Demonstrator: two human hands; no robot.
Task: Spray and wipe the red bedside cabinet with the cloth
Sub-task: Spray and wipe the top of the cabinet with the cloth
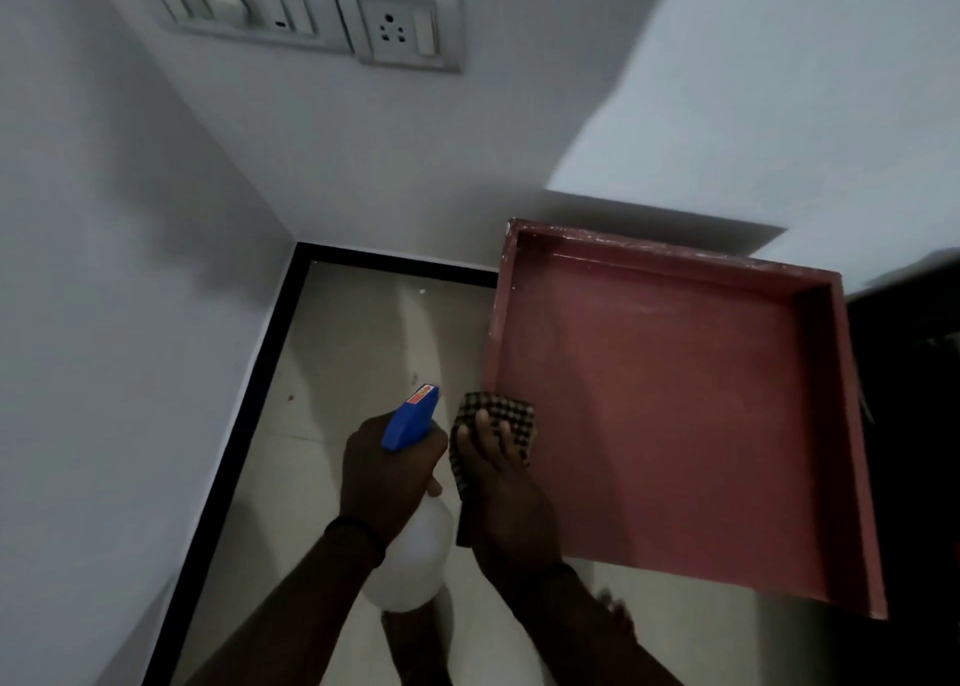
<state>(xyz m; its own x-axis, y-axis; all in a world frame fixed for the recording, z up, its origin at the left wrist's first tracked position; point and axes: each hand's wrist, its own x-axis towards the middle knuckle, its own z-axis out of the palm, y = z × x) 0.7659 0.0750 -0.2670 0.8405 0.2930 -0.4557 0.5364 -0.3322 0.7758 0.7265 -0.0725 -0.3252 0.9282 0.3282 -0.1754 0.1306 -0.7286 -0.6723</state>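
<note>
The red bedside cabinet [675, 399] fills the right half of the view, its recessed top ringed by a raised rim. My left hand [389, 472] grips the neck of a white spray bottle [415, 555] with a blue trigger head, held over the floor just left of the cabinet. My right hand [509, 482] holds a checked black-and-cream cloth [498, 415] against the cabinet's left edge, near its front corner. Part of the cloth hangs down beneath my palm.
White walls meet in a corner at the left. A switch and socket panel [322, 9] is mounted high on the back wall. The beige tiled floor [353, 352] has a black skirting strip. Something dark stands right of the cabinet.
</note>
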